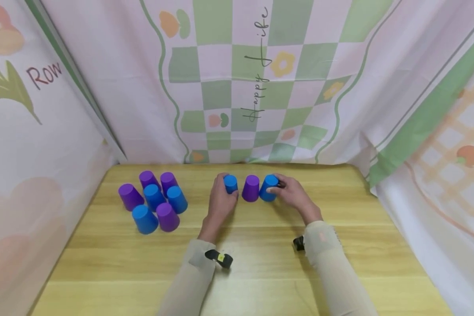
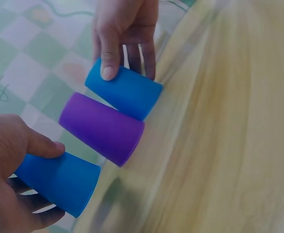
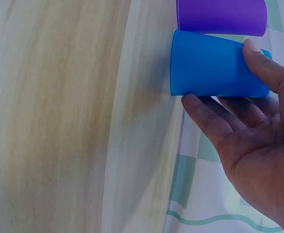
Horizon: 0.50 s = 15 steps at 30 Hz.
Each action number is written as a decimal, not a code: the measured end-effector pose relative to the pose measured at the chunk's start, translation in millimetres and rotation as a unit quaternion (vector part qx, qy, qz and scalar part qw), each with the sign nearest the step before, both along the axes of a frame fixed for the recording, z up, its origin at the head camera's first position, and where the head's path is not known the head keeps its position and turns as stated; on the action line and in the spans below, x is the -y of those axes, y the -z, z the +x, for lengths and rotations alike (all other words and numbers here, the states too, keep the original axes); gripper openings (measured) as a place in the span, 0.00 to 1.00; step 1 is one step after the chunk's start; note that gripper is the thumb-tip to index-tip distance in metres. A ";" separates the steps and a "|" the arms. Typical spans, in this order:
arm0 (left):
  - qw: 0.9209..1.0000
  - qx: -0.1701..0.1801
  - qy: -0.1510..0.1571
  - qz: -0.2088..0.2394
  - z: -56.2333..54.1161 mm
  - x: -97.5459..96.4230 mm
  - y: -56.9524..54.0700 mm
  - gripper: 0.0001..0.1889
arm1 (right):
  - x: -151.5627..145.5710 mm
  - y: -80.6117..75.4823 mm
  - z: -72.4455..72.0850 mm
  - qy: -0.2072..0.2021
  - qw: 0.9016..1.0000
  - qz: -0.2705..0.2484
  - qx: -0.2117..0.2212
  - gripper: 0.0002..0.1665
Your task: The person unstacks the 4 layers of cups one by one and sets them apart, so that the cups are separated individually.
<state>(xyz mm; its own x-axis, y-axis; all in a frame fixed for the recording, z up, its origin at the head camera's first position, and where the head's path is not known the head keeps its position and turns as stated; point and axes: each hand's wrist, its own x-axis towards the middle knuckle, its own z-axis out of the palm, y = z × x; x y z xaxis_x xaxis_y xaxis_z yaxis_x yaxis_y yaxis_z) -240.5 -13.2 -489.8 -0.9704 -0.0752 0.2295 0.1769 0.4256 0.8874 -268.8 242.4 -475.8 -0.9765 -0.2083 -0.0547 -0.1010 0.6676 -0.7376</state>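
Near the back of the table, my left hand [image 1: 223, 199] grips a blue cup [image 2: 64, 182], thumb on the near side and fingers behind it. To its right a purple cup [image 1: 251, 188] stands upside down, touched by neither hand. My right hand [image 1: 294, 193] holds another blue cup [image 3: 214, 65] from its right side, between thumb and fingers. That blue cup stands upside down close against the purple one, while a small gap parts the left blue cup from the purple. The right hand's fingertips are partly hidden behind its cup in the head view.
On the left of the wooden table [image 1: 260, 272] several upside-down cups stand in a cluster, among them a purple cup [image 1: 168, 217] and a blue cup [image 1: 145, 219] in front. A patterned curtain [image 1: 253, 96] hangs along the table's back edge, with more cloth at both sides.
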 end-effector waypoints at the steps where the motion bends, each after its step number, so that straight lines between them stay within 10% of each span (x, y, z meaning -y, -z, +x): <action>1: 1.000 0.002 -0.001 0.003 1.1 1.1 -1.8 0.32 | 0.2 -0.4 0.3 0.000 1.000 -0.002 0.001 0.39; 15: 1.000 0.021 -0.017 0.006 22.8 14.0 -20.1 0.32 | -1.2 0.1 0.2 -0.005 1.000 -0.007 -0.013 0.41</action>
<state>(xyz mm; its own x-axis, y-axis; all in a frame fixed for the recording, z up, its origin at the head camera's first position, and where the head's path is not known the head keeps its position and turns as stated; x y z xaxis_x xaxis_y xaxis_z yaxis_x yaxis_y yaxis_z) -217.7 -27.2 -469.7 -0.9761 -0.1110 0.1870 0.1244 0.4205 0.8987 -268.5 243.6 -475.9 -0.9754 -0.2187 -0.0266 -0.1267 0.6556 -0.7444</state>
